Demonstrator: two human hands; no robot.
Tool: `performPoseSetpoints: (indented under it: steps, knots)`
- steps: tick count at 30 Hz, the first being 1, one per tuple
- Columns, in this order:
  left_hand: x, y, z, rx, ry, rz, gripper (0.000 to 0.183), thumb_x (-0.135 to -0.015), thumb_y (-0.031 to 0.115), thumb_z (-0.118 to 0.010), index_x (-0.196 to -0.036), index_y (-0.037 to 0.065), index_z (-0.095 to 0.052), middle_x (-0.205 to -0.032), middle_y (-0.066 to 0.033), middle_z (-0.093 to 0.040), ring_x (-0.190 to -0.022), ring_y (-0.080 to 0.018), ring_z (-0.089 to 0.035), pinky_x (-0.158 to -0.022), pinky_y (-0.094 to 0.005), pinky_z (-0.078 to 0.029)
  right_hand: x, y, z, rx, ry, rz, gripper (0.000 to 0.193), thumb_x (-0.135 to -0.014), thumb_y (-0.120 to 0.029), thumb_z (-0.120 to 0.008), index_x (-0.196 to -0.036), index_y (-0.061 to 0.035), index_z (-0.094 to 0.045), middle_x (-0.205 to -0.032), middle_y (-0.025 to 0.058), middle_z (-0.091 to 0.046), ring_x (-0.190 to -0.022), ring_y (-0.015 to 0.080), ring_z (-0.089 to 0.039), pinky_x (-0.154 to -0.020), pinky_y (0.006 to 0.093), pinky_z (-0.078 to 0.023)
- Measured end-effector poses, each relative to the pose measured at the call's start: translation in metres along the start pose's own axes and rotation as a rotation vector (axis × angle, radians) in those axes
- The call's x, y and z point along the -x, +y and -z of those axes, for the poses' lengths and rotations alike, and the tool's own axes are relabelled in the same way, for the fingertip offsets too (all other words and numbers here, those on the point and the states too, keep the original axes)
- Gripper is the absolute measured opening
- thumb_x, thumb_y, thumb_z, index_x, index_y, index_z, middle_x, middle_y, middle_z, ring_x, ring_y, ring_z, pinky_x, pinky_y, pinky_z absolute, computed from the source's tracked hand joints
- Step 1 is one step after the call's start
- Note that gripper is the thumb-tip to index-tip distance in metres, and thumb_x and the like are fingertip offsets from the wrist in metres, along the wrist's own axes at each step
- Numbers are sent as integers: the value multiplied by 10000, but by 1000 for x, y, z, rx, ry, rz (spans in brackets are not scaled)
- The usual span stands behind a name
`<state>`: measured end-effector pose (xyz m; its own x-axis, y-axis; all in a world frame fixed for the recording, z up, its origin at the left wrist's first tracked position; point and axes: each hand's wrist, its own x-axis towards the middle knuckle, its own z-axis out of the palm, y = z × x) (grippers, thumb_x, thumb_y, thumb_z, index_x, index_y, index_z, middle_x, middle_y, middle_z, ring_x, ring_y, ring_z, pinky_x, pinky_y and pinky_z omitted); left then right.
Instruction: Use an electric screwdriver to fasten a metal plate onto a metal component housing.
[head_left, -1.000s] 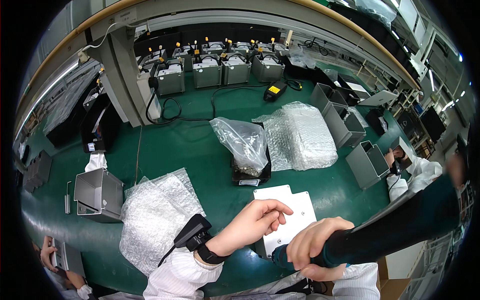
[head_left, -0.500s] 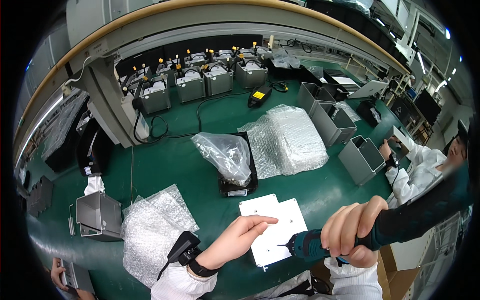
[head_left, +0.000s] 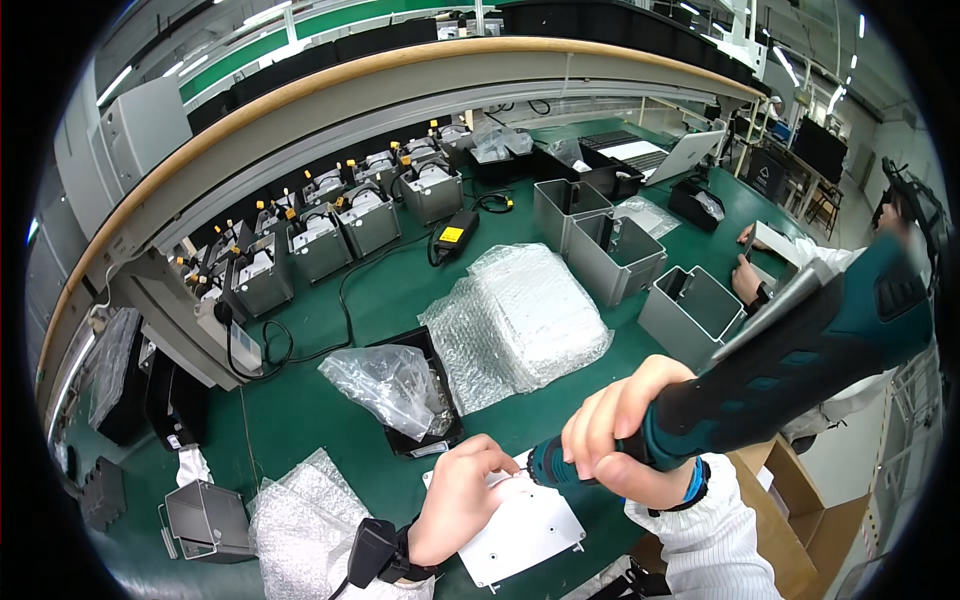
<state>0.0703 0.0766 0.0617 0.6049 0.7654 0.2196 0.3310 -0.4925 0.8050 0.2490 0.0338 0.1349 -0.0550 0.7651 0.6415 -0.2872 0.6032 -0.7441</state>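
My right hand (head_left: pixel 625 430) is wrapped round the front of a teal-and-black power screwdriver (head_left: pixel 760 385), whose body slants up to the right. Its nose points left over a white flat plate (head_left: pixel 530 530) with small holes or fasteners in it. At the driver's tip, my left hand (head_left: pixel 465 505) has its thumb and fingers drawn together over the plate's far part. What those fingers hold, if anything, is too small to make out. Beyond the left hand stands a black bin (head_left: pixel 440 400) with a clear plastic bag (head_left: pixel 385 385) of small parts.
Bubble wrap (head_left: pixel 530 320) lies mid-table, and more (head_left: pixel 310 520) at the near left. Grey metal boxes (head_left: pixel 690 315) stand right and a grey box (head_left: pixel 205 525) left. Wired grey units (head_left: pixel 320 245) line the back, beside a black adapter (head_left: pixel 452 238). A co-worker's hand (head_left: pixel 745 280) is at right.
My view has shifted to the right. The plate has turned, the driver's nose has come to my left fingertips, and my left hand's stretched forefinger has drawn in.
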Motion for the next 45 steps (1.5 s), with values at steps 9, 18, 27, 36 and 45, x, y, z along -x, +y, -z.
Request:
performPoseSetpoints:
  steps: [9,18,27,36,45]
  knots:
    - [-13,-12,-8,-24,49,-22,164,-577,4,-716,-716,-7,-630,-706,-82,-546,-650,-234,-562,-575,-312,-440,-2,20,10,23,-31,-108,324,-689,103,-631,-864,-63,-414,-653,73,-560,-633,181,-576,-647,368,-504]
    - [-15,-24,-11,93,35,-27,148,-618,22,-722,-728,-16,-630,-704,-79,-563,-622,-225,-567,-546,-301,-436,-7,26,16,9,-46,-129,305,-694,110,-620,-859,-56,-424,-661,66,-560,-654,177,-585,-639,351,-502]
    - [-19,-32,-18,14,-169,-129,161,-752,5,-604,-909,-32,-594,-844,-147,-493,-817,-310,-507,-713,-380,-417,-11,47,17,274,-37,-50,232,-712,54,-661,-826,-29,-478,-664,41,-568,-626,82,-560,-564,211,-428]
    - [-19,-26,-19,59,-98,-149,189,-795,-15,-538,-981,-42,-564,-871,-172,-518,-840,-336,-523,-732,-384,-416,-8,54,16,326,-70,-75,222,-723,8,-684,-815,-35,-487,-703,23,-567,-655,73,-541,-583,207,-415]
    - [-7,-32,8,913,61,420,251,-900,-24,-359,-1067,-41,-545,-866,-27,-549,-707,-35,-445,-589,-156,-352,-9,53,11,262,-134,-119,246,-724,20,-682,-828,-50,-471,-699,16,-561,-654,73,-533,-587,208,-405]
